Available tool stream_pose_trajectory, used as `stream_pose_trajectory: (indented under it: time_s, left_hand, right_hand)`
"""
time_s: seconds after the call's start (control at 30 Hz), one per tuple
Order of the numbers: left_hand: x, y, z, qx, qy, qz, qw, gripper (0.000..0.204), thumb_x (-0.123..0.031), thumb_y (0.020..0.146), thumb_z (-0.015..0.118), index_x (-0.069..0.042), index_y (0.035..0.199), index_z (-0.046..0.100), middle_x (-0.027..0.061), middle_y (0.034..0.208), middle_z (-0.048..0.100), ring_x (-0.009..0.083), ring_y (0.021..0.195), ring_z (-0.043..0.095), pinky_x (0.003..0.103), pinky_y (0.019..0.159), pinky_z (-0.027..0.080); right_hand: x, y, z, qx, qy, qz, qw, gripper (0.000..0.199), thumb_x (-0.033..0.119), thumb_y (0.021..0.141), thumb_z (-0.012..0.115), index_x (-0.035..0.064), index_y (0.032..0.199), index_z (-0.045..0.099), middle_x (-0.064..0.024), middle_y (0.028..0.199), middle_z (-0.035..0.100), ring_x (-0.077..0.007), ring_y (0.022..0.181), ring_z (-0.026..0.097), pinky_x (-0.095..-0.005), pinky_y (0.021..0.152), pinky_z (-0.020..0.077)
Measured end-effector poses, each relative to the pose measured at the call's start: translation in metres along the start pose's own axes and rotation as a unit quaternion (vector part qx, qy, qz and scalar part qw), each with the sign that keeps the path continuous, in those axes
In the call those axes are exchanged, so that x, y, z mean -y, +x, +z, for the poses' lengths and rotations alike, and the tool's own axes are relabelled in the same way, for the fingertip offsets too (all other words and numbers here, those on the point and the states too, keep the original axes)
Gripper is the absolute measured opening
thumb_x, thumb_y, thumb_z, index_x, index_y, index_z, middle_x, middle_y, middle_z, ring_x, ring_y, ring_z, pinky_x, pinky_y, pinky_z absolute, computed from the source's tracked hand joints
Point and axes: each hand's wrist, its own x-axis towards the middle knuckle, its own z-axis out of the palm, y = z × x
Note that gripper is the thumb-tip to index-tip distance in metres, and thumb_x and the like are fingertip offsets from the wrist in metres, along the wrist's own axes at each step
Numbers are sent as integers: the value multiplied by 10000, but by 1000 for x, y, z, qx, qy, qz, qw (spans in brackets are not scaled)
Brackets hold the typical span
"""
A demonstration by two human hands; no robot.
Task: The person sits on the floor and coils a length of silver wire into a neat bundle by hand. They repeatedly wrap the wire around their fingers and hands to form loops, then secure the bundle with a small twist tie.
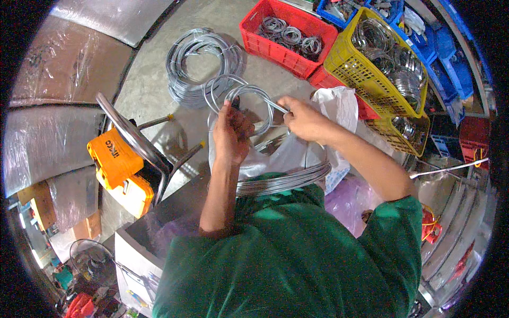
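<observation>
A small coil of grey wire (271, 117), several loops thick, is up in front of me between both hands. My left hand (231, 135) is closed on the coil's near-left side, thumb upward; its curled fingers are partly in shadow. At the coil's right side, my right hand (307, 121) pinches the strands between thumb and fingers. Across my lap lies a larger bundle of silvery wire (291, 181), over white sheeting (313, 151). Beyond my hands, a big tied coil of grey wire (177, 69) rests on the concrete floor.
A red crate (289, 62) holds small wire coils; a yellow crate (344, 61) beside it holds shiny metal rings. Blue bins (440, 58) line the far right. To my left stand an orange-yellow machine (114, 159) with a bent metal tube and plastic-wrapped boxes (53, 143).
</observation>
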Motion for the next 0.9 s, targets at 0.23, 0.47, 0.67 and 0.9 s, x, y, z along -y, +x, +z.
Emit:
stream_pose_trajectory:
  time_s: [0.23, 0.47, 0.67, 0.9]
  left_hand:
    - [-65, 1, -24, 42, -135, -26, 990, 344, -319, 975, 570, -188, 684, 440, -78, 560, 270, 66, 443, 234, 232, 388, 209]
    - [-71, -46, -13, 78, -36, -110, 990, 359, -388, 938, 608, -191, 692, 434, -68, 570, 316, 76, 451, 262, 245, 406, 191]
    - [-66, -81, -5, 73, 25, -116, 990, 393, -403, 944, 597, -196, 674, 399, -57, 566, 321, 91, 453, 271, 275, 414, 207]
    - [-50, -73, 1, 231, -206, -102, 945, 558, -639, 976, 383, -172, 670, 384, -64, 532, 277, 93, 453, 287, 282, 460, 276]
  right_hand:
    - [-19, -20, -32, -145, -343, -148, 916, 410, 439, 909, 632, 51, 783, 595, -143, 621, 620, -330, 582, 644, -451, 528, 488]
    - [-32, -32, -101, -242, -534, -320, 744, 370, 371, 811, 719, 93, 686, 509, -75, 610, 550, -264, 543, 596, -393, 499, 475]
    - [-34, -34, -132, -245, -548, -393, 696, 386, 386, 799, 710, 78, 697, 501, -61, 621, 525, -261, 552, 582, -379, 497, 467]
    - [-30, -41, -56, -250, -181, -196, 931, 199, 218, 941, 603, 21, 955, 621, -177, 850, 622, -371, 777, 627, -413, 739, 515]
